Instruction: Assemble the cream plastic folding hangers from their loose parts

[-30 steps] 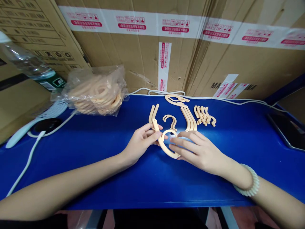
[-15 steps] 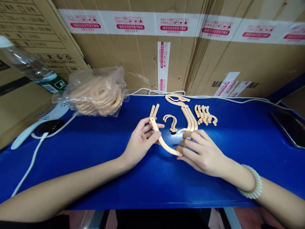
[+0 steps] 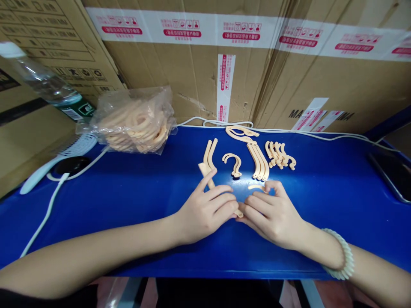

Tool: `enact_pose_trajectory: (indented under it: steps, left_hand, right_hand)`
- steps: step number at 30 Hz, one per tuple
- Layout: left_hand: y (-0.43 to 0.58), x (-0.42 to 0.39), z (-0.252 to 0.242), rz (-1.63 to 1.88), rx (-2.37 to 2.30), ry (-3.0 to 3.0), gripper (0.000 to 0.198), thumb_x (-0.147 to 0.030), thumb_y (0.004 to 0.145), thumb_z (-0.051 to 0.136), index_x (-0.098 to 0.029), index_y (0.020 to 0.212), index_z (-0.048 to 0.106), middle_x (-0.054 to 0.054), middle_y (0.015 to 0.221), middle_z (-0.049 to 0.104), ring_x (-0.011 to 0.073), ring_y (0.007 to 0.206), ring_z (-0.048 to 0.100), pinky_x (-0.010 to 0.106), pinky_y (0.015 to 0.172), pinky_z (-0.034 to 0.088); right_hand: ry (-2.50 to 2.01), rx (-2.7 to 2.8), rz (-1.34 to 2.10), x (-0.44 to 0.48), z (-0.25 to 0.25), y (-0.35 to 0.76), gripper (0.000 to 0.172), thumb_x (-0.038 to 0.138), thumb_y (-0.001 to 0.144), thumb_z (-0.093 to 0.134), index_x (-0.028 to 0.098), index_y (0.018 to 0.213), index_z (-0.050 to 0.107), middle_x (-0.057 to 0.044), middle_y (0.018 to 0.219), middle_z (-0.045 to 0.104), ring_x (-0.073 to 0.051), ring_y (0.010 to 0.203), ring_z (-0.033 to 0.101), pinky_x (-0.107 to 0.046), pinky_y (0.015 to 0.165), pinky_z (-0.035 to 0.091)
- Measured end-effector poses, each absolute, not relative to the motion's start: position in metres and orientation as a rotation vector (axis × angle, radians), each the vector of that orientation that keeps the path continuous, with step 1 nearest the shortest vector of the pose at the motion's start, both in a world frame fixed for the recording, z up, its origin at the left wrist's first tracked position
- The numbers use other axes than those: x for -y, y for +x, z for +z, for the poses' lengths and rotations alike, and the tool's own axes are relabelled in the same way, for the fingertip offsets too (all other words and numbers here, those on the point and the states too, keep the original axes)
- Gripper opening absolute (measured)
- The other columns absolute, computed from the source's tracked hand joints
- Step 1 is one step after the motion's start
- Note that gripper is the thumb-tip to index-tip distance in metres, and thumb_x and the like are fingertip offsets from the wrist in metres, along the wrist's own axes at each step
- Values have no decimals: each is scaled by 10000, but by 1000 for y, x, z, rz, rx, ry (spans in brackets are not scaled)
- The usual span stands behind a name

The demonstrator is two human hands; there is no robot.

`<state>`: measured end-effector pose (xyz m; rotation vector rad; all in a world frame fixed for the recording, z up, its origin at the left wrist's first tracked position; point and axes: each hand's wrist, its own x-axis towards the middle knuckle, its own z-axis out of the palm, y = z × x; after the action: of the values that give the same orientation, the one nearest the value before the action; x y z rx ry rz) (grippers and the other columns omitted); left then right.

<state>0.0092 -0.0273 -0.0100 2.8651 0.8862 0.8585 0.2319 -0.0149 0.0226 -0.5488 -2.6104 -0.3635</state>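
Observation:
My left hand is closed over a curved beige plastic hanger arm. Its upper end sticks out past my index finger, and the lower end shows between my two hands. My right hand has a thin curved beige hook in its fingers, mostly covered by them. The fingertips of this hand meet the arm's lower end; the exact contact is hidden. Just beyond lie two more curved arms, a couple of hooks, a row of 3 arms and several small curved pieces.
On the blue table, a clear bag of beige parts sits back left, beside a water bottle, a hairbrush and a black round object. White cable runs along cardboard boxes. A phone lies right.
My left hand has turned palm down and slid along the arm toward its lower end, near my right hand. My right hand has shifted slightly down with the hook. The view has moved a little.

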Motion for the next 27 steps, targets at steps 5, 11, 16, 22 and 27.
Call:
enact_pose_trajectory:
  steps: [5, 11, 16, 22, 27]
  left_hand:
    - [12, 28, -10, 691, -977, 2973, 288, -200, 1023, 412, -189, 873, 657, 38, 746, 679, 187, 726, 595, 442, 950, 431]
    - [11, 29, -5, 754, -949, 3017, 323, -193, 1026, 388, -175, 820, 636, 38, 694, 644, 172, 659, 536, 354, 729, 377]
    - [8, 30, 1, 784, -904, 2898, 336, -190, 1015, 387, -199, 819, 660, 44, 726, 694, 174, 657, 558, 361, 743, 372]
    - [-7, 12, 8, 742, -836, 2779, 321, -195, 1018, 391, -229, 878, 678, 44, 849, 754, 175, 739, 624, 378, 842, 388]
    - [-32, -26, 11, 695, -970, 2757, 243, -239, 1013, 431, -205, 1024, 671, 77, 937, 738, 204, 860, 633, 403, 933, 410]
  right_hand:
    - [-517, 2562, -508, 19, 20, 228, 292, 115, 959, 568, 168, 672, 593, 32, 590, 494, -127, 616, 426, -365, 731, 291]
    - [-578, 2558, -242, 19, 22, 228, 275, 212, 991, 549, 159, 727, 601, 34, 612, 536, -118, 610, 447, -378, 780, 302]
    - [-668, 2507, 136, 20, 20, 230, 224, 293, 972, 596, 170, 785, 619, 37, 648, 583, -116, 596, 485, -384, 811, 301]
    - [-774, 2342, 380, 9, 26, 237, 123, 326, 920, 683, 204, 933, 682, 38, 672, 629, -131, 618, 537, -353, 752, 323]
    - [-814, 2292, 365, 2, 30, 241, 98, 316, 913, 688, 219, 901, 677, 19, 736, 682, -157, 698, 603, -407, 898, 358]
